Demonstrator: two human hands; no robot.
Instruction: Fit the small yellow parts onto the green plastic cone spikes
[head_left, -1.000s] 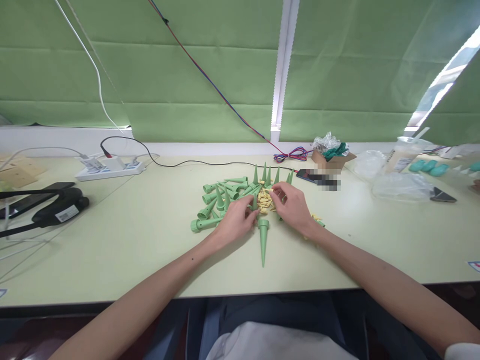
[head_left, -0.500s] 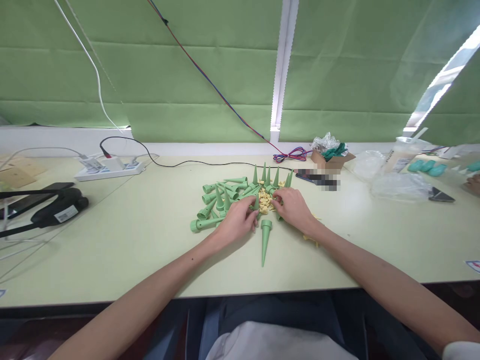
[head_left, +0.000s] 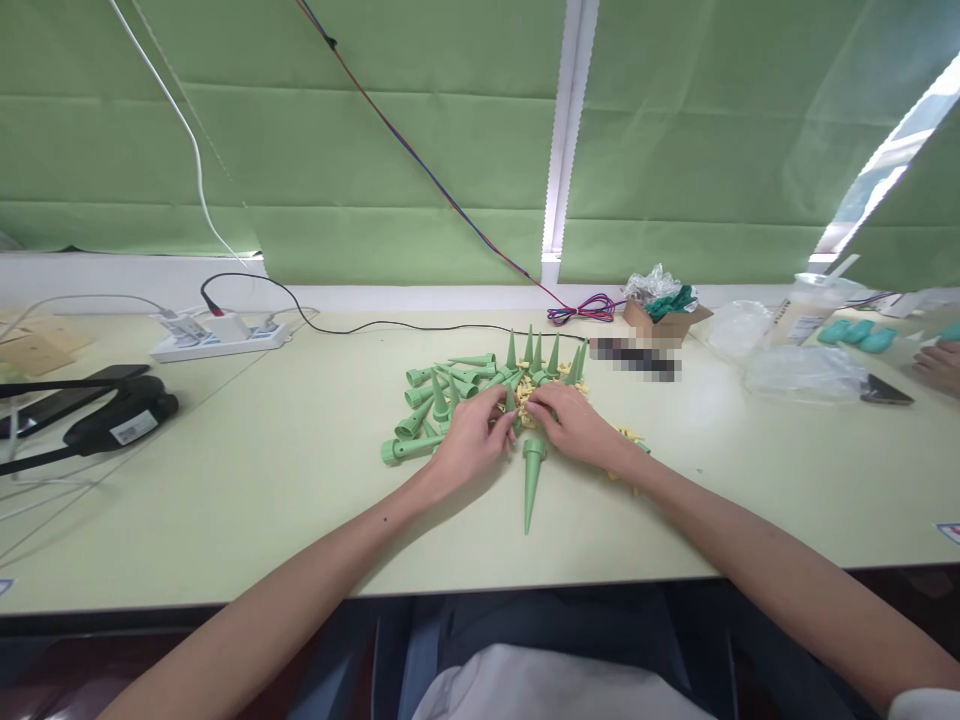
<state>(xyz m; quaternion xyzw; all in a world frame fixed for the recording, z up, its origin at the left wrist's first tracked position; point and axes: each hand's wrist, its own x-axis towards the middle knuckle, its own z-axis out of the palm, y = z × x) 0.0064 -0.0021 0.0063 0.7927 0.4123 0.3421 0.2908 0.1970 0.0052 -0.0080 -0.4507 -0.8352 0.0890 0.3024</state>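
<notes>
Head camera view, looking down at a pale table: two bare hands work close together at the middle, with a small heap of yellow plastic pieces between them. The left hand has its fingers closed on a green plastic spike, held tip up, its long axis close to vertical. Just to its right, the right hand has thumb and fingers drawn together over the yellow heap; whether they pinch a piece cannot be told. The held spike lies left of the right fingertips, a narrow gap away. Nearer the person, a loose spike lies flat, capped end towards the hands, point towards the table's near edge. More green spikes are piled beside the left hand, and some stand upright behind the heap. Around them the tabletop is smooth and light. A white power strip sits far left, a lidded drink cup far right, near another person's hand; green blinds fill the background.
</notes>
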